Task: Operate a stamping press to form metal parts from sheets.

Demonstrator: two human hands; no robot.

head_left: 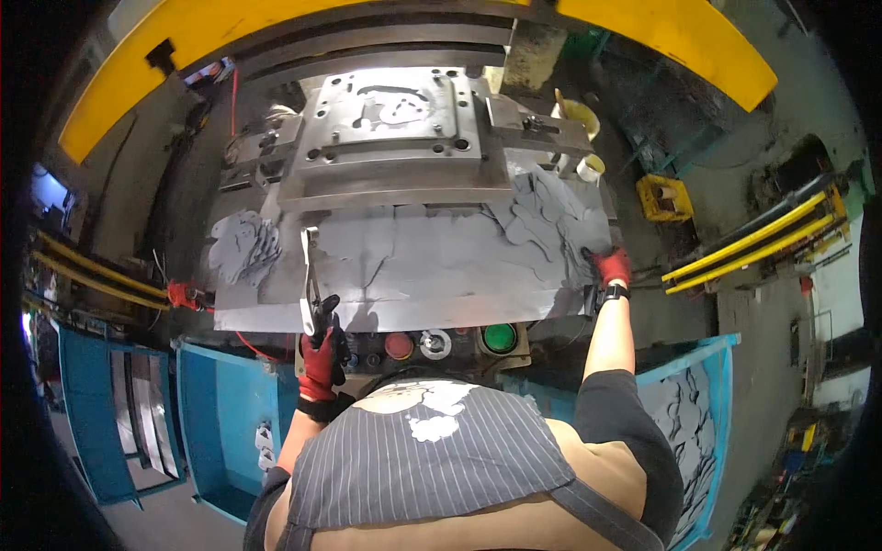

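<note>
In my left hand [318, 364], in a red and black glove, is a pair of long-jawed tongs [310, 266] with dark grips. The tongs point away from me over the front edge of the steel table [413, 317]. My right hand [610, 265], also gloved and with a watch at the wrist, is at the table's right edge. Its fingers curl onto the border of a spread pile of grey sheet-metal pieces [556, 225]. Another stack of grey metal pieces [244, 246] lies on the left. Beyond the table sits a steel die [395, 115] with a curved cut-out.
Yellow press guarding [671, 41] arches overhead. A control box with a green button [499, 338] and a red button [398, 346] is below the front edge. Blue bins [225, 354] stand left; another blue bin [732, 386] with metal pieces stands right. A white pot [591, 167] is far right.
</note>
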